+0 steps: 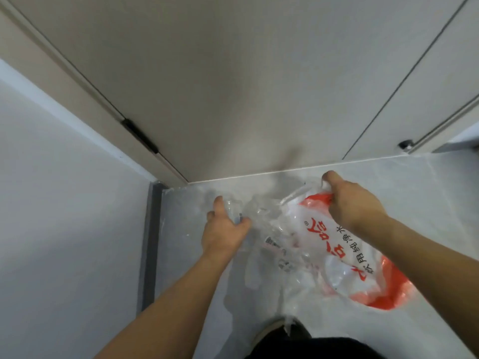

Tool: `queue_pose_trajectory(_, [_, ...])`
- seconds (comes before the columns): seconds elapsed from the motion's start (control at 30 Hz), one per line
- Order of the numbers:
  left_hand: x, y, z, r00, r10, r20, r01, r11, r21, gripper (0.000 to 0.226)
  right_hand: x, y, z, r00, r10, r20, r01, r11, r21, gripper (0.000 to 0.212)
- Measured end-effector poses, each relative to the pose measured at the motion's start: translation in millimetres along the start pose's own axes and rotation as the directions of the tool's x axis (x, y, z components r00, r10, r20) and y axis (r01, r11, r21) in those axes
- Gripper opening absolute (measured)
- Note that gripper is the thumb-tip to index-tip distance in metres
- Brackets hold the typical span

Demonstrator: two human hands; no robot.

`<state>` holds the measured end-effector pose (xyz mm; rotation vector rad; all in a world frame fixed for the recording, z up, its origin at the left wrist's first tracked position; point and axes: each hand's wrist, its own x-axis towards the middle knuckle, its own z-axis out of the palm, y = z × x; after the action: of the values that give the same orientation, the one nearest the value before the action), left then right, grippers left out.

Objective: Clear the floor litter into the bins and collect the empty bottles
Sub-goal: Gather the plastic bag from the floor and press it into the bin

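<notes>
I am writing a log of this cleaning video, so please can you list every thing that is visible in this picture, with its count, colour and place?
plastic bag: one, clear with red and white print, in the middle right above the floor, held by both hands; clear bottles seem to be inside, number not readable
door: one, beige, at the top centre, shut
door hinge: one, black, on the door's left edge
wall: one, pale grey, at the left
floor: one, light grey, glossy, at the bottom right
shoe: one, dark with pale toe, at the bottom centre
left hand: one, grips the clear left side of the bag
right hand: one, grips the bag's upper edge
</notes>
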<state>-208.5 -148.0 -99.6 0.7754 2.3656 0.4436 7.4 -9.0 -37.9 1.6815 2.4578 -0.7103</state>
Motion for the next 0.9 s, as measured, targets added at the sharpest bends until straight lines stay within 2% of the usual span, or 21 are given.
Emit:
queue_pose_trajectory(0.13, [-15.3, 92.4, -2.7, 0.977, 0.169, 0.126, -0.114, 0.927, -0.359, 0.082, -27.9, 51.3, -63.8, 0.978, 0.178, -0.112, -0.165, 0.979, 0.118, 0.030])
queue_pose_trajectory(0.2, [-27.1, 137.8, -0.9, 0.936, 0.269, 0.228, -0.153, 0.892, -0.426, 0.085, -52.1, 83.9, -96.3, 0.948, 0.262, -0.179, -0.232, 0.957, 0.173, 0.029])
queue_pose_trajectory(0.3, [-58.0, 203.9, 6.1, 0.842, 0.412, 0.347, -0.237, 0.862, -0.447, 0.087, -98.7, 126.7, -141.4, 0.884, 0.405, -0.233, -0.327, 0.893, 0.310, 0.017])
queue_pose_trajectory(0.4, [-107.8, 264.6, 18.6, 0.702, 0.522, 0.485, -0.305, 0.836, -0.457, 0.082, -148.2, 166.3, -176.5, 0.795, 0.519, -0.312, -0.388, 0.832, 0.396, 0.010])
queue_pose_trajectory(0.47, [-149.1, 300.7, 30.4, 0.601, 0.550, 0.579, -0.301, 0.828, -0.474, 0.083, -184.9, 192.6, -195.9, 0.725, 0.584, -0.365, -0.408, 0.791, 0.456, 0.009])
queue_pose_trajectory(0.6, [-234.7, 350.4, 51.0, 0.359, 0.630, 0.689, -0.289, 0.777, -0.559, 0.050, -259.2, 235.7, -227.2, 0.569, 0.698, -0.435, -0.380, 0.692, 0.613, 0.008])
queue_pose_trajectory(0.73, [-314.4, 371.0, 75.7, 0.163, 0.643, 0.749, -0.339, 0.749, -0.569, 0.063, -340.4, 273.1, -248.7, 0.390, 0.763, -0.516, -0.304, 0.636, 0.710, 0.010])
queue_pose_trajectory(0.8, [-349.4, 373.3, 92.0, 0.055, 0.630, 0.775, -0.336, 0.743, -0.580, 0.063, -382.5, 288.0, -255.3, 0.342, 0.758, -0.555, -0.265, 0.645, 0.717, 0.017])
queue_pose_trajectory(0.9, [-396.8, 372.1, 117.6, -0.050, 0.608, 0.793, -0.401, 0.715, -0.573, 0.065, -442.8, 307.7, -253.1, 0.351, 0.743, -0.570, -0.222, 0.657, 0.720, 0.030])
